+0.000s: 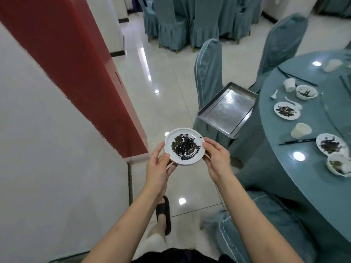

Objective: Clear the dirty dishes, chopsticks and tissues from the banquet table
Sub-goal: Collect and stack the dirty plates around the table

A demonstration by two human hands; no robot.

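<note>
I hold a small white plate (183, 146) smeared with dark sauce out over the floor, away from the table. My left hand (158, 168) grips its left rim and my right hand (215, 158) grips its right rim; a second rim seems to show underneath. An empty metal tray (227, 109) rests on a chair seat beside the round teal banquet table (281, 141). On the table lie two dirty plates (286, 110) (331, 146), two dirty bowls (306, 92) (338, 166), white cups (301, 130), spoons (274, 94) and black chopsticks (297, 141).
A white wall with a red band (72, 59) stands close on my left. Teal-covered chairs (209, 69) ring the table, one near my right leg (266, 224), and more stand at the back. My sandalled foot (163, 213) is on the glossy tiled floor.
</note>
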